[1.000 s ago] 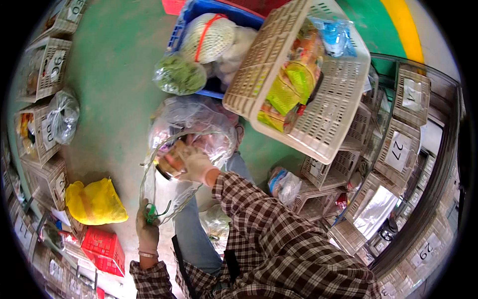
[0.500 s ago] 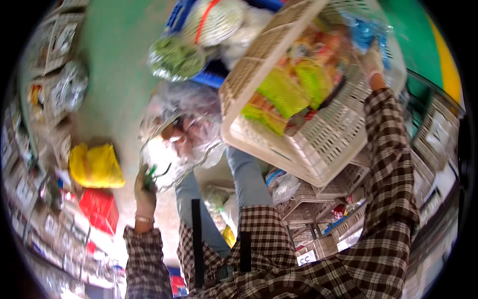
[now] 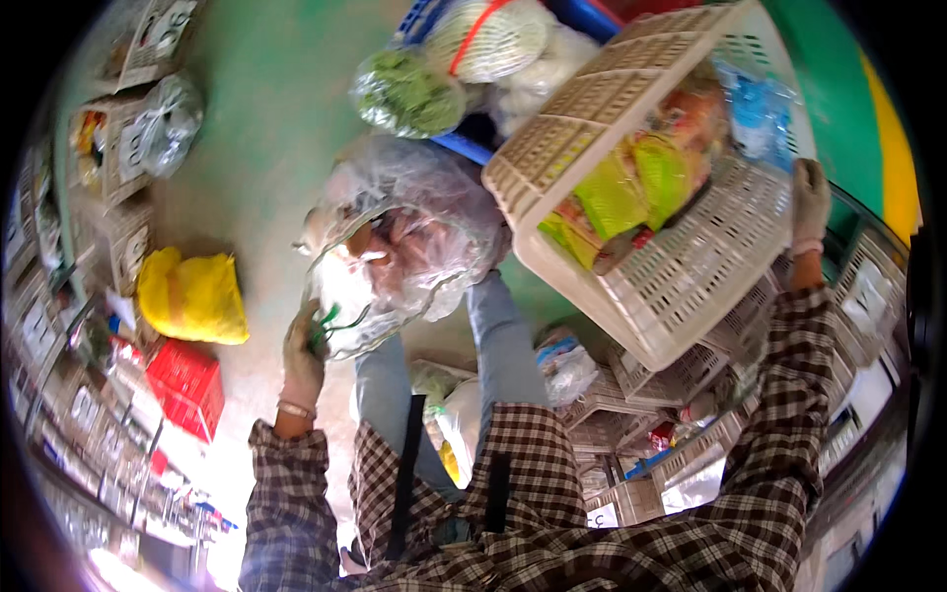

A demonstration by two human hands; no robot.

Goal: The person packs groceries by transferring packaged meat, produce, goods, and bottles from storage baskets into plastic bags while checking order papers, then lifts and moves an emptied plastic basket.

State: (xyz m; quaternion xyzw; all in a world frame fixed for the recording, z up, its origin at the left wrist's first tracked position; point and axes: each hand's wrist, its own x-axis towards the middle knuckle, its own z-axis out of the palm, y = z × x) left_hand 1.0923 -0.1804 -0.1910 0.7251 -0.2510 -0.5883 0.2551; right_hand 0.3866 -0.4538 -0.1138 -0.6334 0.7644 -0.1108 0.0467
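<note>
My gloved left hand [image 3: 304, 360] is closed on the edge of a large clear plastic bag [image 3: 434, 197], beside a green tie. The bag gapes open and shows pinkish pieces inside. On the right, my gloved right hand [image 3: 811, 207] has its fingers curled at the rim of a beige slatted plastic crate [image 3: 681, 326]. The crate is tilted. Yellow-green packets [image 3: 612, 202], orange-red packages [image 3: 691, 118] and a blue clear-wrapped bundle [image 3: 758, 113] lie in it.
Beyond the bag, a blue crate [image 3: 462, 148] holds a wrapped green vegetable [image 3: 409, 94] and a net-wrapped pale one [image 3: 490, 39]. A yellow bag [image 3: 192, 296] and a red crate [image 3: 185, 388] sit at left. Loaded crates [image 3: 110, 148] line both sides.
My right hand has moved from the blue bundle inside the crate to the crate's near right rim. My left hand keeps its hold on the bag's edge. The view has shifted.
</note>
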